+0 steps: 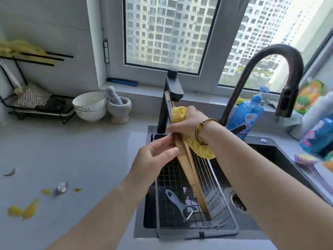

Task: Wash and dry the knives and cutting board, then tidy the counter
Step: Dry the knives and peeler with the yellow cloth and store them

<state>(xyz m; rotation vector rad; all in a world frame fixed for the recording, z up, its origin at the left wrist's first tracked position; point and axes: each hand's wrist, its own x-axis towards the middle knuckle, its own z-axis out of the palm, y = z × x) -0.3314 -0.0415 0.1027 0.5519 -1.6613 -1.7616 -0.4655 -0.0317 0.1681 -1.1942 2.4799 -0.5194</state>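
Scraps: yellow peelings lie loose on the counter at far left, probably waiting for the tidying step.
Bowls: stacked beside a stone mortar, pushed back towards the wall.
Left hand: thumb and fingertips pinch the cutting board's near edge, seemingly to steady it.
Peeler: lies in the wire basket, near the board's foot.
Cutting board: stands on edge and tilted, its lower end in the basket over the sink, likely so that drips fall there.
Right hand: fingers closed round a yellow cloth and pressing it on the board's upper end, which looks like drying.
Knives: none can be made out.
Faucet: arches at right, with a blue soap bottle behind it.
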